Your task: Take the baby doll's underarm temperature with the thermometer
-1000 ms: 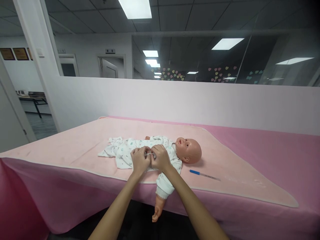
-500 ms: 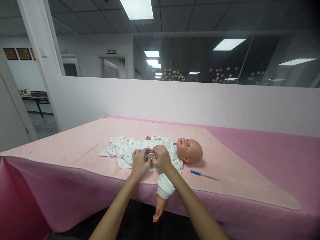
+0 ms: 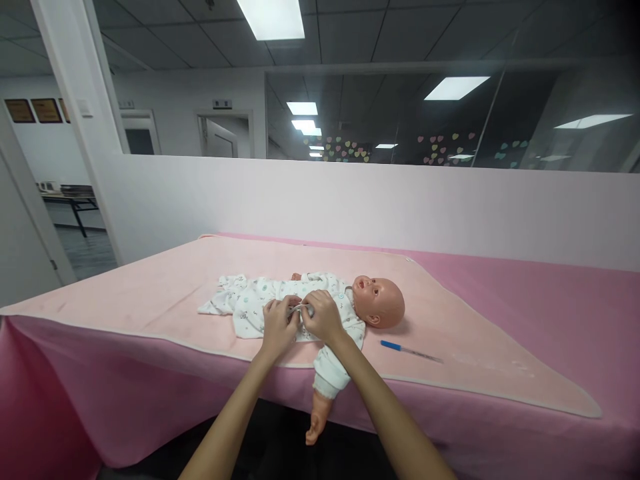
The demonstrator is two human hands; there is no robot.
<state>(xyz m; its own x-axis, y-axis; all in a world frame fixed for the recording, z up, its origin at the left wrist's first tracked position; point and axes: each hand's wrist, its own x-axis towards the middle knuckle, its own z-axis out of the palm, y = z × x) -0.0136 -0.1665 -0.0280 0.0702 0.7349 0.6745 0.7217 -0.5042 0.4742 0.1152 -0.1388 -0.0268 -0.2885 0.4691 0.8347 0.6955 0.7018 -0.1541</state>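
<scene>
A baby doll [image 3: 381,303] lies on its back with its head to the right, dressed in a white printed garment [image 3: 250,320]. Both of my hands are over the doll's middle, close together. The fingers of my left hand [image 3: 280,323] are pinched on a thin whitish strip [image 3: 299,308] at the garment's front. My right hand [image 3: 323,317] pinches the same strip from the other side. Whether it is a tie or a fabric edge, I cannot tell. Below my right wrist, the doll's sleeved arm [image 3: 320,408] hangs over the table edge.
A slim clear stick with a blue end [image 3: 393,345] lies right of the doll. Under them a peach mat [image 3: 165,280] covers the pink tablecloth [image 3: 550,293]. Behind the table stands a white half wall [image 3: 350,207] with glass above.
Both hands stay at the doll's middle with only a slight shift of the fingers and the strip between them. The doll and the stick lie as before.
</scene>
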